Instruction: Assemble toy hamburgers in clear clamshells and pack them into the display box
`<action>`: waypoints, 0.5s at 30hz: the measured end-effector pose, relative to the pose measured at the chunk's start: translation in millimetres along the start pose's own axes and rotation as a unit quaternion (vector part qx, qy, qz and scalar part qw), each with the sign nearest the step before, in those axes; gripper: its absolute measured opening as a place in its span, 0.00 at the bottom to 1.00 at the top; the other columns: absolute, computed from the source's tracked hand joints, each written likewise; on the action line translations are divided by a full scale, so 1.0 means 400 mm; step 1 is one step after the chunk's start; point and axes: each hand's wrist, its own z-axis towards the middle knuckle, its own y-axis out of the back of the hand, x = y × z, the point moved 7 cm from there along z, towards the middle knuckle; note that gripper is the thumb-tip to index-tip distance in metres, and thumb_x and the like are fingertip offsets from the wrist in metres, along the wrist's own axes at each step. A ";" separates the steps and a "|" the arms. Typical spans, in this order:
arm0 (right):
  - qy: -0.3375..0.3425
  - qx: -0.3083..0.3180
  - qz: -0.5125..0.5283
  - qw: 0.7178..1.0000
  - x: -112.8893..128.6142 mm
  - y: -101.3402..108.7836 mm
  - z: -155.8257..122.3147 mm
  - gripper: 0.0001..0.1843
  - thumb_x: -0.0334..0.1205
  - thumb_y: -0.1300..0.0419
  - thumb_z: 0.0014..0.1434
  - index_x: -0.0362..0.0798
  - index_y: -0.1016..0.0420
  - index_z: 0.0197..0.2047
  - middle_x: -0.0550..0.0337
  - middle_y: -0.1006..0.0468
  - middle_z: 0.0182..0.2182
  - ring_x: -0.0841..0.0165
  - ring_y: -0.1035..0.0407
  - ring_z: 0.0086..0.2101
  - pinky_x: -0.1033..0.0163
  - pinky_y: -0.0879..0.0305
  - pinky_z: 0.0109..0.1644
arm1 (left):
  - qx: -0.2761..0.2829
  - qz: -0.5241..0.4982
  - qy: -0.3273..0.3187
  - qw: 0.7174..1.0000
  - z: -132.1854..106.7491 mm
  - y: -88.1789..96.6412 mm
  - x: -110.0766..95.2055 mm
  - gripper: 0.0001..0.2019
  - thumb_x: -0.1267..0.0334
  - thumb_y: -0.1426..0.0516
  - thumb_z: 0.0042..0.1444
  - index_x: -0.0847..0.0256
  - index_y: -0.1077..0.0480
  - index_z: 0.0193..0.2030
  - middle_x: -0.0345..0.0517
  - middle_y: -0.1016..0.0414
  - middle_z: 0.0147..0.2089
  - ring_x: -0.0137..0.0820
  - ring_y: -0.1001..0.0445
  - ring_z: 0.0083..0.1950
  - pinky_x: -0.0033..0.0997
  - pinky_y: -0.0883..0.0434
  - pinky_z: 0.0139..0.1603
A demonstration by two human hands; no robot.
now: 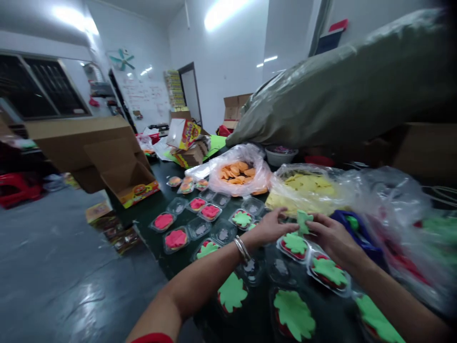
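My left hand (271, 227) reaches over small clear plastic trays on a dark table (157, 238), its fingers curled near a tray with a green leaf-shaped piece (294, 243) on a red piece. My right hand (330, 234) pinches a small green leaf-shaped piece (303, 221) upright between both hands. A metal bangle (243, 248) circles my left wrist. More trays with green-on-red pieces (329, 270) lie below my right hand; loose green leaves (293, 314) lie nearer me.
Trays with red pieces (176, 239) and empty trays (223, 233) spread to the left. Plastic bags of orange pieces (238, 172) and yellow pieces (307, 188) sit behind. Open cardboard boxes (124, 181) stand at the left, a large grey sack (342, 90) at the back right.
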 end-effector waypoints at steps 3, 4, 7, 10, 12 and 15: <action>-0.019 0.107 -0.001 0.994 -0.031 -0.150 0.017 0.17 0.43 0.27 0.39 0.49 0.23 0.33 0.62 0.22 0.32 0.69 0.28 0.30 0.64 0.28 0.35 | -0.040 -0.217 0.074 0.972 -0.062 0.098 0.042 0.24 0.59 0.39 0.51 0.62 0.35 0.54 0.50 0.27 0.46 0.31 0.25 0.38 0.32 0.27 0.37; -0.021 0.126 -0.008 0.992 -0.043 -0.198 0.027 0.17 0.44 0.27 0.39 0.49 0.23 0.33 0.62 0.22 0.31 0.70 0.29 0.29 0.64 0.29 0.34 | -0.065 -0.228 0.088 0.967 -0.084 0.146 0.060 0.20 0.61 0.39 0.50 0.63 0.33 0.49 0.47 0.26 0.41 0.29 0.26 0.34 0.30 0.27 0.34; -0.019 0.141 -0.043 0.989 -0.077 -0.317 0.069 0.17 0.43 0.27 0.39 0.48 0.25 0.32 0.63 0.23 0.27 0.72 0.30 0.25 0.65 0.30 0.30 | -0.158 -0.185 0.118 0.963 -0.145 0.331 0.123 0.12 0.65 0.40 0.50 0.64 0.32 0.42 0.40 0.29 0.32 0.23 0.30 0.27 0.24 0.30 0.28; -0.017 0.152 -0.071 0.986 -0.100 -0.386 0.107 0.16 0.42 0.28 0.40 0.48 0.25 0.32 0.62 0.22 0.26 0.71 0.30 0.25 0.66 0.32 0.29 | -0.208 -0.117 0.142 0.961 -0.182 0.506 0.192 0.09 0.70 0.41 0.48 0.63 0.32 0.38 0.35 0.33 0.27 0.20 0.36 0.22 0.19 0.36 0.22; -0.016 0.158 -0.091 0.983 -0.110 -0.395 0.117 0.16 0.42 0.28 0.40 0.47 0.25 0.32 0.61 0.22 0.26 0.71 0.30 0.25 0.66 0.33 0.29 | -0.208 -0.067 0.166 0.962 -0.191 0.578 0.239 0.08 0.73 0.41 0.46 0.64 0.31 0.35 0.33 0.36 0.22 0.19 0.39 0.19 0.18 0.40 0.20; -0.014 0.159 -0.145 0.976 -0.125 -0.363 0.110 0.17 0.44 0.29 0.40 0.47 0.25 0.33 0.61 0.22 0.25 0.69 0.29 0.26 0.65 0.34 0.29 | -0.172 0.002 0.194 0.966 -0.183 0.608 0.299 0.08 0.75 0.42 0.45 0.64 0.30 0.34 0.33 0.35 0.21 0.21 0.37 0.20 0.19 0.39 0.21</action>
